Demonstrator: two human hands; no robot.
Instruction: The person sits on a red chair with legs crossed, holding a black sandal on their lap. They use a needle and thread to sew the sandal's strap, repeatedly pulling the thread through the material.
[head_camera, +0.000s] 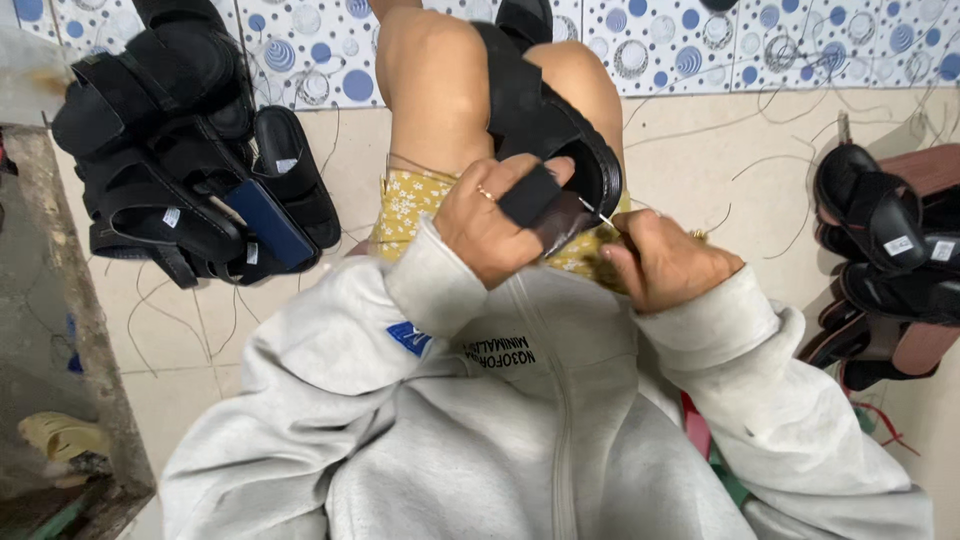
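A black sandal (560, 130) rests across my bare knees, its strap end turned toward my chest. My left hand (490, 225) grips the sandal's strap, with a black cover on one finger pressed against it. My right hand (665, 265) pinches a thin needle (600, 215) whose tip touches the strap edge; a pale thread runs from it. Both arms wear grey sweatshirt sleeves.
A pile of black sandals (180, 150) lies on the floor at the left. More black and reddish sandals (890, 260) are stacked at the right. Loose threads are scattered over the beige tiles (700, 160). A grey concrete ledge (50, 330) runs along the left.
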